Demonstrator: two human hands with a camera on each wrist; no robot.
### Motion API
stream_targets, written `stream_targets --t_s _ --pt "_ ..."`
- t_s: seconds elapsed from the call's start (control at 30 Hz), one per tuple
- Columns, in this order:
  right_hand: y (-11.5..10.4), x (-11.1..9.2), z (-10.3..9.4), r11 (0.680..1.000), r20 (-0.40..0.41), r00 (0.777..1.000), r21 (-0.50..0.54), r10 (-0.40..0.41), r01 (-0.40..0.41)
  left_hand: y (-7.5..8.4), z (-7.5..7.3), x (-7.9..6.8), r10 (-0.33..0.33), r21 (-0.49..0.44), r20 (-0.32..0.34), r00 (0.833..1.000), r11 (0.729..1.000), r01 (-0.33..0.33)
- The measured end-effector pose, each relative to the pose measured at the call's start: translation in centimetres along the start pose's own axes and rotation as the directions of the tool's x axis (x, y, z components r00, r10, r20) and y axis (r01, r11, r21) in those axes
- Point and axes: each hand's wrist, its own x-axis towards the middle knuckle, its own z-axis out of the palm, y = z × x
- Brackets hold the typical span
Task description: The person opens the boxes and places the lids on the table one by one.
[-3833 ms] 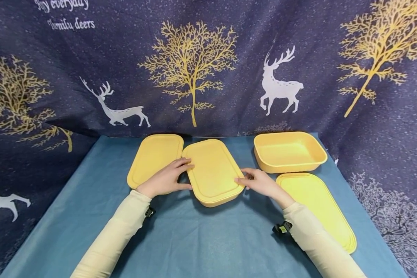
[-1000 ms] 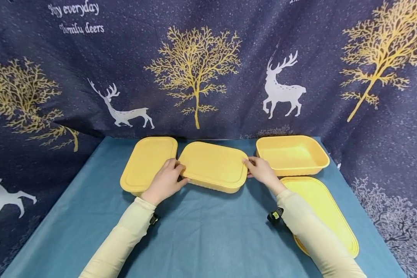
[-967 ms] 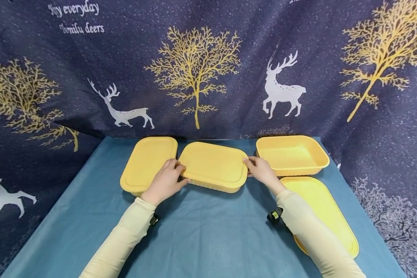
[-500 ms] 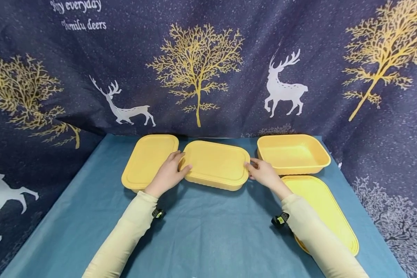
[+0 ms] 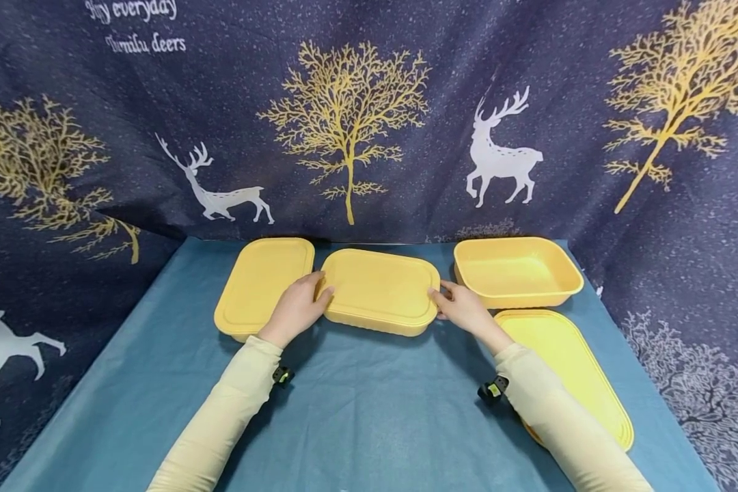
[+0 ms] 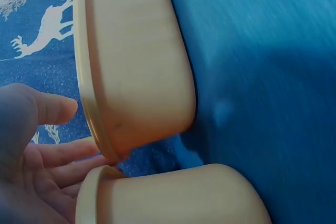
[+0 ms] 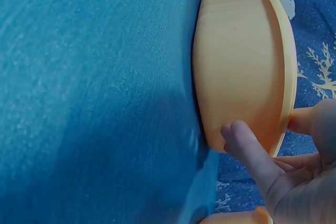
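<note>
A yellow lidded food container point(image 5: 381, 287) sits crosswise at the middle back of the table. My right hand point(image 5: 466, 309) holds its right end, with the thumb at the lid's edge and a finger against the side wall in the right wrist view. At the left end is my left hand point(image 5: 296, 307). In the left wrist view its thumb point(image 6: 58, 109) stands slightly off the lid, while its fingers reach into the gap beside a second lidded container point(image 5: 264, 283). That second container stands lengthwise on the left, close beside the first.
An uncovered yellow container point(image 5: 519, 301) stands at the back right. In front of it a loose yellow lid point(image 5: 566, 369) lies flat, partly under my right forearm. Blue cloth point(image 5: 369, 410) covers the table, and a dark printed curtain point(image 5: 406, 171) hangs right behind it.
Since the oldest frame, the middle container has turned from a lengthwise slant to crosswise. The left container sits slightly further left. In the last second, only small shifts of my hands show.
</note>
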Motion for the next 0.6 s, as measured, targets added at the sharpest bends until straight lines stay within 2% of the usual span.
stream_targets --t_s 0.17,0.37,0.6 --pt "-0.2 0.4 0.1 1.000 0.008 1.000 0.008 -0.005 0.005 -0.9 -0.3 -0.1 0.018 0.055 -0.018 1.000 0.998 -0.017" --pt "-0.5 1.3 0.3 1.000 0.009 1.000 0.006 -0.015 0.014 -1.8 -0.7 -0.2 0.013 0.082 -0.004 1.000 0.997 -0.013" --pt "-0.3 2.5 0.2 1.000 0.013 1.000 0.022 -0.014 0.014 -1.8 -0.9 0.2 0.023 0.105 0.016 1.000 0.994 -0.025"
